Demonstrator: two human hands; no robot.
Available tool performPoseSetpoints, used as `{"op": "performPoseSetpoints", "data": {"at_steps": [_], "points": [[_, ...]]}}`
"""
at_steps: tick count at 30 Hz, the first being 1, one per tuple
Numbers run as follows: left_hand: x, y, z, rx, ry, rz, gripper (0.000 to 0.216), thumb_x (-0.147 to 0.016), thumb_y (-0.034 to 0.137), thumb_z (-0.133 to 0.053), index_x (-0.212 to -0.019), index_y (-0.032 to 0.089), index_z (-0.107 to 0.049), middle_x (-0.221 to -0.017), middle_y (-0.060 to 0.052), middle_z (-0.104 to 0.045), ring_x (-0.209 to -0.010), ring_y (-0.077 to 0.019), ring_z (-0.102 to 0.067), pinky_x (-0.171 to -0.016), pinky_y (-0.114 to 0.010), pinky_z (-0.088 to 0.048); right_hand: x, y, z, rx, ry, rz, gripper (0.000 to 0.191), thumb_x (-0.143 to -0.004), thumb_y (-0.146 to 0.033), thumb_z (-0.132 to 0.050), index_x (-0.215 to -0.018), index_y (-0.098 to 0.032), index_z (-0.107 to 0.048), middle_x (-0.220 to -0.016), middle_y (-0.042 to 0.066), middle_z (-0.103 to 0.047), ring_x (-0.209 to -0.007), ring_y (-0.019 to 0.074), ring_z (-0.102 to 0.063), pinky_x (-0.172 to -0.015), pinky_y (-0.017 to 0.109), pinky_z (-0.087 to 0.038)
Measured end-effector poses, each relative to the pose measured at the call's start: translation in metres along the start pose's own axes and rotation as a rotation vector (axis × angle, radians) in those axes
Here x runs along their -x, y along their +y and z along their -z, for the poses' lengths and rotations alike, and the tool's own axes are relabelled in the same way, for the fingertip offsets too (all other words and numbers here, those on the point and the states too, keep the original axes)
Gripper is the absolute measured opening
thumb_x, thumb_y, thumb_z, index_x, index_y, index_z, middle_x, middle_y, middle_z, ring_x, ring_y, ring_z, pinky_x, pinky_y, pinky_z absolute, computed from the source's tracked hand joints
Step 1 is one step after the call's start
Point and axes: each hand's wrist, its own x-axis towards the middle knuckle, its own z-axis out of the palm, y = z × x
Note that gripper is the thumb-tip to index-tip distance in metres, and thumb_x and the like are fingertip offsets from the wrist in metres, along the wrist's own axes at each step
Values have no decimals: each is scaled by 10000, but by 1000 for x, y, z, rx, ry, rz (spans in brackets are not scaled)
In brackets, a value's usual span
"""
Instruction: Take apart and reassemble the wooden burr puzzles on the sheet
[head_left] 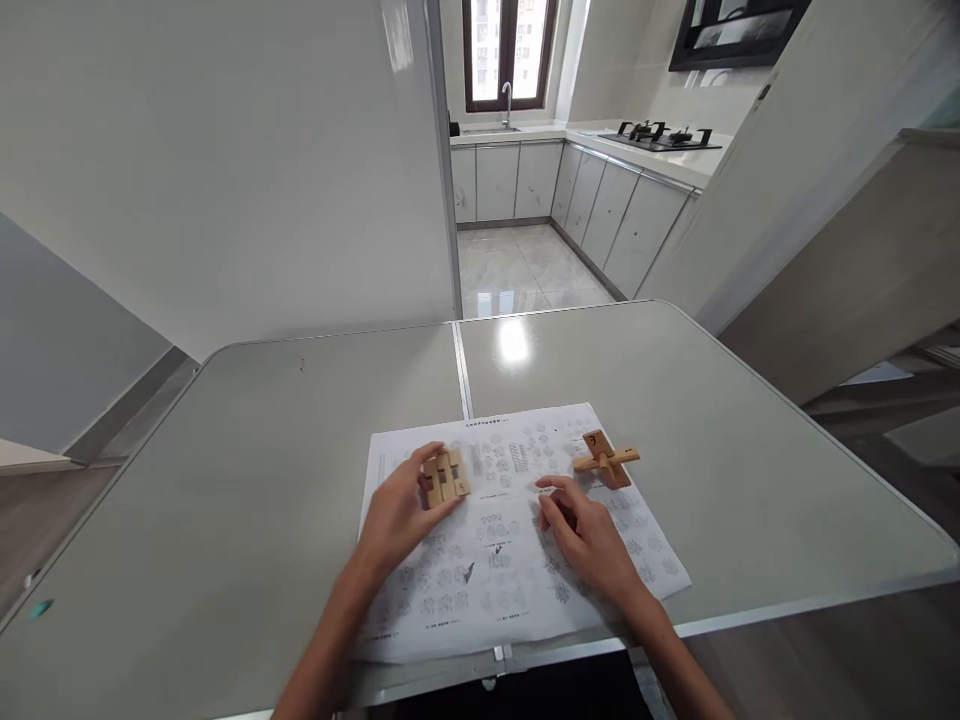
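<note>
My left hand [401, 515] grips a small wooden block puzzle [445, 477] made of several notched bars, held just above a printed instruction sheet [510, 560]. My right hand [581, 535] rests on the same sheet with its fingers loosely curled and nothing in them, fingertips pointing toward the sheet's middle. A second wooden puzzle [606, 459], a cross of interlocked bars, lies on the sheet's upper right corner, a short way beyond my right hand.
The sheet lies near the front edge of a grey folding table [262, 480] with a seam down its middle. Beyond is a kitchen with white cabinets [517, 180], a sink, a window and a gas hob [664, 135]. A white wall stands at the left.
</note>
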Motion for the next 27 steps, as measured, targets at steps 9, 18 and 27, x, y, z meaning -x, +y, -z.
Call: {"op": "performPoseSetpoints", "data": {"at_steps": [9,18,27], "points": [[3,-42,27,-75,207,232,690,-818,571,-771,-1403,301,-525,-1257,-29,-741,-840,-223,-700,-762,-362,-550,0,0,-1,8,5,-6,317,-1076,-446,-457,-1202,-207,-622,-711,-20,-647,-603,186,-561,-613,311,-399],[-4,-47,36,-71,338,357,780,-787,636,-770,-1430,285,-503,-1383,-46,-709,-835,-225,-693,-786,-381,-566,1,-3,0,1,3,-21,330,-1076,-460,-451,-1197,-206,-624,-720,-16,-639,-625,192,-568,-628,311,-413],[-8,-41,32,-246,398,399,752,-823,636,-729,-1447,280,-506,-1429,-69,-664,-848,-233,-718,-711,-364,-535,1,-1,0,8,-2,-23,341,-1078,-465,-450,-1181,-201,-640,-717,-14,-633,-614,187,-556,-623,310,-408]]}}
